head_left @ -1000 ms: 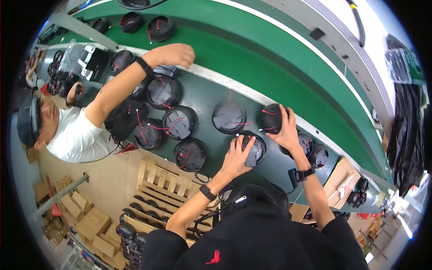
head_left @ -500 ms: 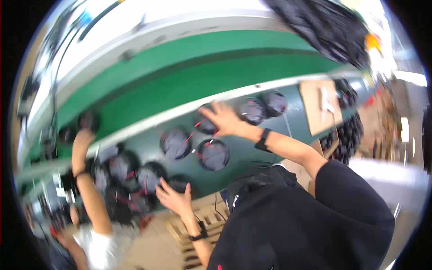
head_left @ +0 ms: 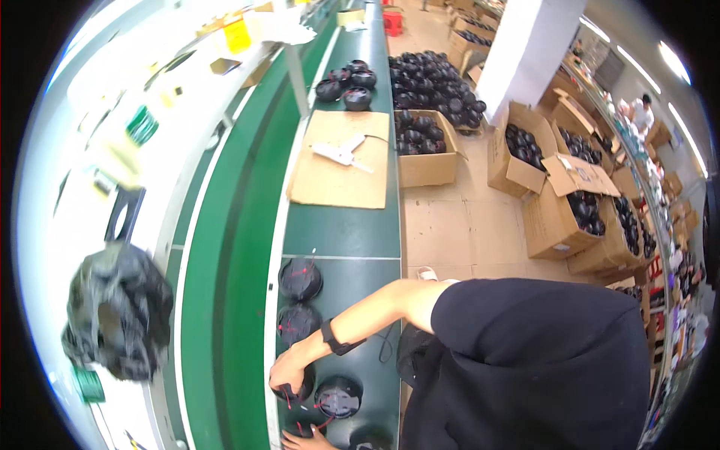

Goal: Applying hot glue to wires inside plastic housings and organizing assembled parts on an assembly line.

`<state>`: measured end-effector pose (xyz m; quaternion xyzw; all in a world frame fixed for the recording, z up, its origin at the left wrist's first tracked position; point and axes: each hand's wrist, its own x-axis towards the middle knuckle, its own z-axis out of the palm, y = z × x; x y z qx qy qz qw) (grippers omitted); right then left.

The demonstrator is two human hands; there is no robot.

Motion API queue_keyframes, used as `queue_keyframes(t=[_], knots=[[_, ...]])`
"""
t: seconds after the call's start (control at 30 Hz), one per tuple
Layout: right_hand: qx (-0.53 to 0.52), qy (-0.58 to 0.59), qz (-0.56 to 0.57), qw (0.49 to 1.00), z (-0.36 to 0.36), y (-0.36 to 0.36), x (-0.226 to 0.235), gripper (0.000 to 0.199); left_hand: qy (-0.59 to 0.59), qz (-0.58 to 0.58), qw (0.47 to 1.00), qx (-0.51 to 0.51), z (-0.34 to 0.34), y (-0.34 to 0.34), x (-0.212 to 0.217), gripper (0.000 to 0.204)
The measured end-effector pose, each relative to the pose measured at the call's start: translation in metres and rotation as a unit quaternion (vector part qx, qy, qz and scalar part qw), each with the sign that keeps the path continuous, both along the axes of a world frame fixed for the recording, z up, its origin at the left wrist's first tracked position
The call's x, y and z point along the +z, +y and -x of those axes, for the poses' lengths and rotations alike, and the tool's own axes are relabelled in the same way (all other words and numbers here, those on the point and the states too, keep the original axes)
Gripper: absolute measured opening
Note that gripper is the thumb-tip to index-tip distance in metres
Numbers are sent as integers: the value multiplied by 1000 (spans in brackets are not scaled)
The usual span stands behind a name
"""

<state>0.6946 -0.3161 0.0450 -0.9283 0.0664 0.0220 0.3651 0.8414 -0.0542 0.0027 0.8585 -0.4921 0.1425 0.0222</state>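
My right hand (head_left: 289, 369), with a black band at the wrist, curls over a black round housing (head_left: 305, 386) on the green bench. Its fingertips are partly hidden behind that housing. At the lower edge my left hand (head_left: 306, 441) shows only in part, its fingers stretched apart against another black housing (head_left: 300, 425) with red wires. Between the hands and to their right lies a housing with a grey inner plate (head_left: 339, 397). Two more housings, one nearer (head_left: 298, 322) and one farther (head_left: 301, 279), line up beyond my right hand.
A green conveyor belt (head_left: 244, 262) runs along the bench's left side. Farther up the bench lie a cardboard sheet (head_left: 337, 187) with a white tool (head_left: 341, 152) and several housings (head_left: 357, 98). Cardboard boxes (head_left: 427, 171) of housings stand right. A black plastic bag (head_left: 120, 311) is at left.
The view has swung to the right, and the co-worker's arm has left it. My right hand, spread over a housing before, now curls round one. My left hand has reached a housing.
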Motion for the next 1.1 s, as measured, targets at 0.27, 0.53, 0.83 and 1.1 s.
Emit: queue_keyframes(t=[0.27, 0.53, 0.83, 1.1], knots=[[-77, -177, -27, 981, 332, -78, 99, 46, 301, -171, 932, 105, 66, 13, 70, 67], [-663, -49, -109, 739, 760, -36, 50, 21, 504, -34, 663, -553, 472, -298, 268, 31], [-822, -46, -281, 493, 957, 119, -14, 18, 824, 252, 254, -439, 796, -451, 316, 44], [-873, -101, -345, 331, 1079, 118, -98, 24, 676, 230, 171, -679, 995, -627, 336, 37]])
